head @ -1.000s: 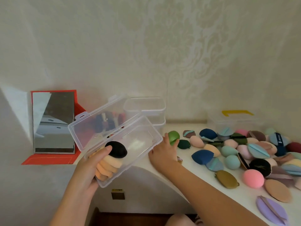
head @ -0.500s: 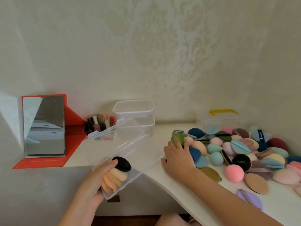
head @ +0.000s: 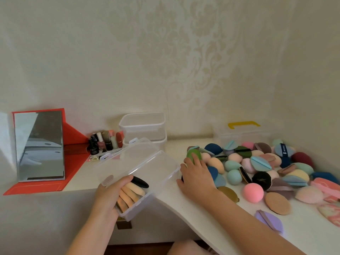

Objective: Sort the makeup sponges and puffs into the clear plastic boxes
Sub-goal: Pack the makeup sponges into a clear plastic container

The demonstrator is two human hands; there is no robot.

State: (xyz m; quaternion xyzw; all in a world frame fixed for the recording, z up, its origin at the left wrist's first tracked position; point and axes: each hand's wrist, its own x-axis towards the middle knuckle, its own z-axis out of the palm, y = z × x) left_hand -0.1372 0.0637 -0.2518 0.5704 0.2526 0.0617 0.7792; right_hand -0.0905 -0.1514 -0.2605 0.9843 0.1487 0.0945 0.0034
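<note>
My left hand [head: 108, 195] grips the near end of a clear plastic box [head: 158, 168] with its lid hinged open, tilted over the table's front edge. Inside lie several peach puffs [head: 131, 193] and one black puff [head: 140, 181]. My right hand [head: 196, 174] rests palm down on the white table [head: 303, 229] at the left edge of a pile of coloured sponges and puffs [head: 257, 166]. Its fingertips touch a green sponge [head: 193, 154]; a dark puff shows under the palm. Whether it grips anything I cannot tell.
Two stacked clear tubs [head: 143, 126] stand at the back wall, and a lidded clear box with a yellow handle [head: 243, 125] behind the pile. Nail polish bottles [head: 105, 142] and a red-framed mirror [head: 39, 146] are at the left. A pink round sponge [head: 253, 192] lies near the front.
The box in my left hand has lowered and tilted flatter toward the table. My right hand stays at the green sponge by the pile's edge. The view has shifted.
</note>
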